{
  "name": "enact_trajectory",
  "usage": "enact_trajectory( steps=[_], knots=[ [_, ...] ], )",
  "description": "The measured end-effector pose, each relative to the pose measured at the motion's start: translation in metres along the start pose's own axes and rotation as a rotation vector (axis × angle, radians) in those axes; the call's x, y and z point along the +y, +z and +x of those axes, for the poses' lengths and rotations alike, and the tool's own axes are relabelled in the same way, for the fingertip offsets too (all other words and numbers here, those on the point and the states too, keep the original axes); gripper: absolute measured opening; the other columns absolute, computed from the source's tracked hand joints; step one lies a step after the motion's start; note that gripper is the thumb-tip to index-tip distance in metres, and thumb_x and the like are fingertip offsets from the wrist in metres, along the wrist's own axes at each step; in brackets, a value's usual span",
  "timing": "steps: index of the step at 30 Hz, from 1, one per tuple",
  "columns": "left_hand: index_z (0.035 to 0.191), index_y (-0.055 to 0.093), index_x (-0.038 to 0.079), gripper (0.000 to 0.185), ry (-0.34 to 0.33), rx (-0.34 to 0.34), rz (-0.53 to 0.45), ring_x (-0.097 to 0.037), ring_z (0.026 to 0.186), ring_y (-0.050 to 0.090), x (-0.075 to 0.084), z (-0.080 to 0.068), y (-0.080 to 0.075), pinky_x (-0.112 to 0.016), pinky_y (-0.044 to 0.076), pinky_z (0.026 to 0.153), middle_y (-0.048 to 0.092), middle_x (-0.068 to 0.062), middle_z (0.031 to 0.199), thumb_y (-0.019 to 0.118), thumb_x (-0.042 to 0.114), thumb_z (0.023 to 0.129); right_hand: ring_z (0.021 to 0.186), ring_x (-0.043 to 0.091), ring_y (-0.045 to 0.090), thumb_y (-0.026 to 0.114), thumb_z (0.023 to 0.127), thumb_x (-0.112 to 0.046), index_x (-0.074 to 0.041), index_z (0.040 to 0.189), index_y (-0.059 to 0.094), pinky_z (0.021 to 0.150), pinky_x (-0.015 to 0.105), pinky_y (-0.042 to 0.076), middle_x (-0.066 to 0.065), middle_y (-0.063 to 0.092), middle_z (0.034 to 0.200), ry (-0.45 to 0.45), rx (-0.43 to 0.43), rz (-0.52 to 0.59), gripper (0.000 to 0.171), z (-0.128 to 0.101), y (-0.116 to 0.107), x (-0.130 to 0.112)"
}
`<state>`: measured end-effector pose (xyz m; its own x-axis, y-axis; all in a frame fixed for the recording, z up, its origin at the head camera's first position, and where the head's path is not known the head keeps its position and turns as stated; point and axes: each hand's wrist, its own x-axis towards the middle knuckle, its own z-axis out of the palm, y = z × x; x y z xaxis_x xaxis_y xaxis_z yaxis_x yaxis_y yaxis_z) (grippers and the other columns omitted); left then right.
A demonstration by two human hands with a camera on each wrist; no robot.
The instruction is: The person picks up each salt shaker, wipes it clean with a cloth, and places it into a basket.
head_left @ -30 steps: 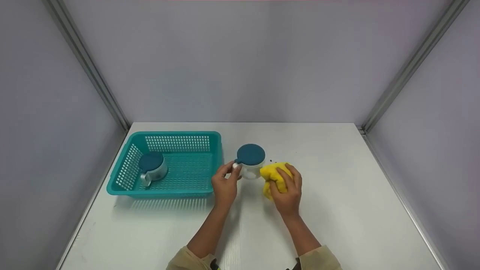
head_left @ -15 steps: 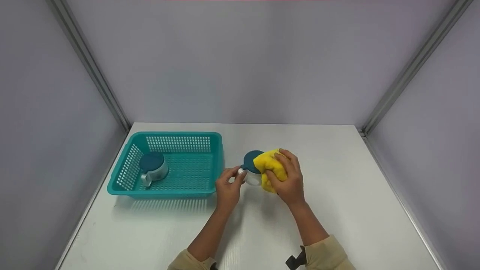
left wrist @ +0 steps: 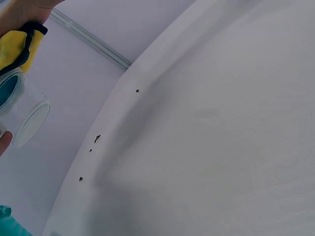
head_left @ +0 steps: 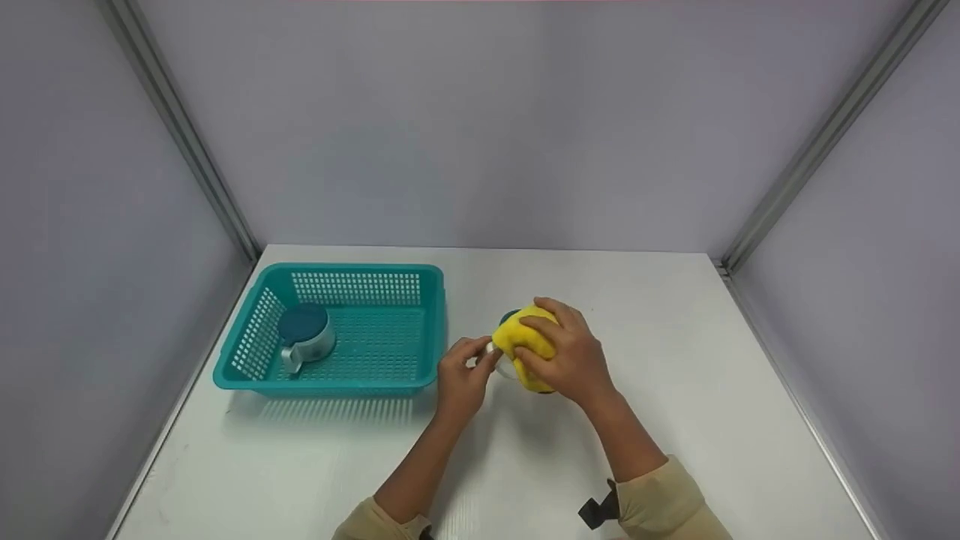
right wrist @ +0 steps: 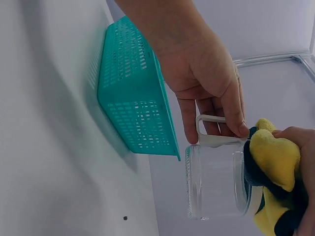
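Observation:
My left hand (head_left: pixel 461 379) grips the white handle (right wrist: pixel 211 139) of a clear jar (right wrist: pixel 216 179), holding it above the table. A blue lid (head_left: pixel 508 316) tops the jar, mostly hidden by a bunched yellow cloth (head_left: pixel 529 337) with dark edging. My right hand (head_left: pixel 566 356) holds the cloth with curled fingers against the lid and upper jar. In the right wrist view, the cloth (right wrist: pixel 275 160) wraps over the lid end of the jar. At the left stands a teal basket (head_left: pixel 330 391) with a similar blue-lidded jar (head_left: pixel 315 345) inside, its silvery handle facing forward.
Several small dark specks (left wrist: pixel 97 138) lie on the white table (left wrist: pixel 221 147). Pale panels (head_left: pixel 480 127) with metal corner posts (head_left: pixel 176 135) enclose the table at the back and both sides. The basket stands close to my left hand.
My right hand has brought the cloth from beside the jar up and left, over its lid. My left hand has shifted the jar slightly right and nearer to me. The basket has stayed put.

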<state>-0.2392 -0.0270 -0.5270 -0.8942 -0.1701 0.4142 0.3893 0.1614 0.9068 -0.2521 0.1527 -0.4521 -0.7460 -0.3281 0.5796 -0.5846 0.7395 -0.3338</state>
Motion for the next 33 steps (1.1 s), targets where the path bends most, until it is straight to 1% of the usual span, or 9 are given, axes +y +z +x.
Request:
enact_trajectory(
  steps=[3,6,9,13,19,26,30,33],
  knots=[
    [0.109,0.075,0.012,0.019,0.003,0.004,-0.003,-0.013,0.084,0.062,0.0,-0.001,0.0,-0.024,0.06,0.069,0.066,0.0,0.089,0.071,0.015,0.091,0.122,0.025,0.054,0.077,0.084,-0.039,-0.021,0.113,0.072,0.091,0.043,0.057,0.002,0.058,0.135,-0.005,-0.003,-0.009,0.035,0.001,0.001,0.001],
    [0.109,0.075,0.013,0.019,0.004,-0.002,0.002,-0.013,0.084,0.062,-0.001,-0.001,-0.001,-0.025,0.06,0.069,0.066,0.001,0.088,0.071,0.02,0.092,0.121,0.026,0.055,0.076,0.085,-0.037,-0.021,0.114,0.072,0.09,0.044,0.057,0.003,0.058,0.135,0.024,-0.005,0.024,0.034,0.002,0.001,0.001],
    [0.109,0.074,0.012,0.02,-0.009,-0.007,-0.012,-0.013,0.085,0.063,-0.002,-0.001,-0.001,-0.025,0.06,0.067,0.065,0.0,0.088,0.07,0.021,0.092,0.119,0.024,0.055,0.076,0.085,-0.037,-0.022,0.115,0.072,0.09,0.044,0.057,0.002,0.057,0.135,0.083,-0.015,0.073,0.034,0.003,0.001,0.004],
    [0.108,0.074,0.011,0.02,-0.034,-0.005,-0.025,-0.014,0.085,0.064,-0.003,-0.002,-0.002,-0.024,0.061,0.067,0.065,-0.001,0.088,0.071,0.021,0.091,0.117,0.021,0.055,0.076,0.086,-0.037,-0.022,0.117,0.071,0.092,0.042,0.055,0.0,0.055,0.137,0.169,-0.025,0.149,0.035,0.003,0.002,0.008],
    [0.109,0.074,0.012,0.021,-0.061,-0.01,-0.044,-0.015,0.087,0.064,-0.003,0.0,-0.003,-0.025,0.061,0.069,0.065,-0.001,0.09,0.071,0.023,0.091,0.116,0.02,0.057,0.075,0.087,-0.037,-0.021,0.119,0.07,0.096,0.042,0.054,0.001,0.054,0.138,0.234,-0.007,0.233,0.036,0.004,0.002,0.018],
    [0.108,0.075,0.014,0.02,-0.089,-0.03,-0.098,-0.017,0.088,0.064,-0.003,0.001,-0.006,-0.027,0.061,0.069,0.066,-0.002,0.091,0.073,0.023,0.09,0.119,0.02,0.055,0.074,0.088,-0.038,-0.022,0.122,0.068,0.1,0.042,0.052,0.0,0.052,0.139,0.357,-0.028,0.381,0.038,0.006,0.002,0.029],
    [0.106,0.075,0.013,0.019,-0.078,-0.041,-0.152,-0.019,0.088,0.063,-0.002,0.0,-0.007,-0.031,0.062,0.068,0.067,-0.005,0.091,0.074,0.021,0.089,0.122,0.021,0.052,0.073,0.088,-0.04,-0.022,0.123,0.067,0.103,0.042,0.05,0.002,0.053,0.139,0.412,-0.037,0.459,0.04,0.006,0.003,0.035],
    [0.107,0.075,0.011,0.019,-0.08,-0.055,-0.195,-0.021,0.088,0.063,-0.002,0.0,-0.008,-0.035,0.062,0.069,0.067,-0.009,0.092,0.073,0.017,0.089,0.12,0.021,0.053,0.072,0.088,-0.043,-0.023,0.125,0.065,0.101,0.04,0.049,0.002,0.054,0.138,0.469,-0.037,0.527,0.043,0.005,0.005,0.039]
  ],
)
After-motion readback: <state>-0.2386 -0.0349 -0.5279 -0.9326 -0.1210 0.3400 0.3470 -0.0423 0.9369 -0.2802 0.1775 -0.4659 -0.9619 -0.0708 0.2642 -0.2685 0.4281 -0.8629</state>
